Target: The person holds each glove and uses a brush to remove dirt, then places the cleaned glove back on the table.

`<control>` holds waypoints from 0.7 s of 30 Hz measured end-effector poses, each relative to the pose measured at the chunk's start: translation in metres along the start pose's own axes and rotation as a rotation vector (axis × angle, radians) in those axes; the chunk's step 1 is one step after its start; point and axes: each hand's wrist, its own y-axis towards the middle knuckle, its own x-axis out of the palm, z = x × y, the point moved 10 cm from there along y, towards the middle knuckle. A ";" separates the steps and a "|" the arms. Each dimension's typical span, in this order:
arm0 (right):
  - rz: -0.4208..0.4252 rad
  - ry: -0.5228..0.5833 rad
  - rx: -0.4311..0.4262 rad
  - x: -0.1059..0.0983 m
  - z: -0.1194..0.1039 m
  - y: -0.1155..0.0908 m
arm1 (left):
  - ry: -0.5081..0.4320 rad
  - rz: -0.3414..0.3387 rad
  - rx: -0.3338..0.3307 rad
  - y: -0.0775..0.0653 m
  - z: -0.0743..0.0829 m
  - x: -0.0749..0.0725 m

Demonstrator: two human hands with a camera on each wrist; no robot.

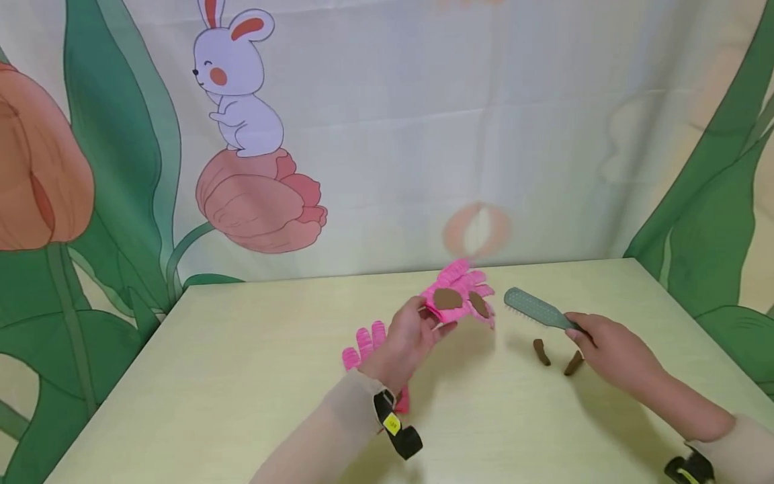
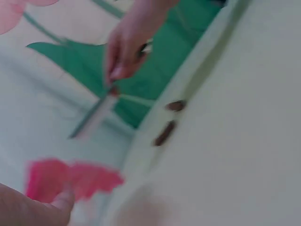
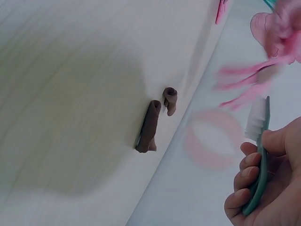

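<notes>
A pink knit glove (image 1: 456, 275) with brown patches (image 1: 448, 298) on it is held up off the table by my left hand (image 1: 406, 344), which grips its cuff end between thumb and fingers. My right hand (image 1: 613, 349) is curled round the handle of a green brush (image 3: 258, 179). White bristles (image 3: 256, 120) show in the right wrist view. The brush head (image 1: 532, 306) is right of the glove, apart from it. Below the brush, two brown rolled pieces (image 1: 541, 352) lie on the table. A second pink glove (image 1: 365, 344) lies flat, partly hidden behind my left hand and wrist.
The pale wood-look table (image 1: 211, 383) ends at the back against a hanging cloth (image 1: 387, 168) printed with a rabbit, tulips and leaves. Black bands with small devices (image 1: 399, 430) sit on both wrists.
</notes>
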 end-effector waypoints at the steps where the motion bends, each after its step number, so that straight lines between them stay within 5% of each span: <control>1: 0.008 -0.004 -0.005 -0.001 0.000 0.000 | -0.006 0.024 -0.024 -0.004 -0.010 -0.005; 6: 0.009 -0.001 -0.016 -0.002 -0.001 -0.001 | 0.192 0.039 -0.193 -0.027 -0.052 -0.021; 15: -0.031 0.031 -0.004 0.009 -0.006 0.000 | 0.446 -0.062 -0.343 -0.051 -0.072 -0.032; 21: -0.053 0.027 -0.002 0.018 -0.012 -0.001 | 0.503 -0.110 -0.402 -0.060 -0.086 -0.039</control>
